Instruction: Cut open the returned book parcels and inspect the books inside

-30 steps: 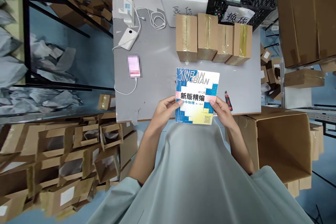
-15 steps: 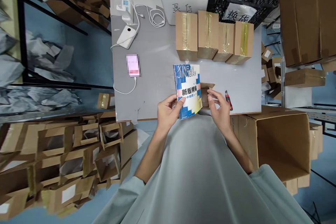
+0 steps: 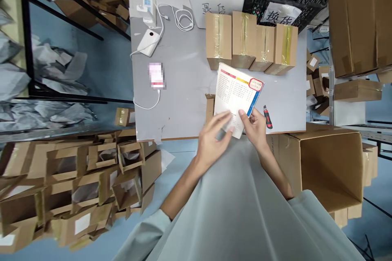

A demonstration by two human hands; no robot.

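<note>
A thin paperback book (image 3: pixel 235 94) is held up over the table's front edge, its pale back cover with a red-ringed label facing me. My right hand (image 3: pixel 255 128) grips its lower right side, thumb on the cover and fingers behind. At the lower left of the book, my left hand (image 3: pixel 214 136) has its fingers apart over the cover; whether they touch it I cannot tell. Behind the book an open cardboard box (image 3: pixel 210 108) shows only at its left side. A red and black box cutter (image 3: pixel 267 117) lies on the table right of my right hand.
Several taped cartons (image 3: pixel 219 40) stand in a row at the back, before a white bin (image 3: pixel 214 6) and a black crate (image 3: pixel 306 8). A power strip (image 3: pixel 149 10), white power bank (image 3: pixel 148 43) and phone (image 3: pixel 157 75) lie left. A large open carton (image 3: pixel 330 167) stands right, below table height.
The book has turned over from its blue and yellow front to its back and moved right. It passed from my left hand to my right, and my left fingers have opened.
</note>
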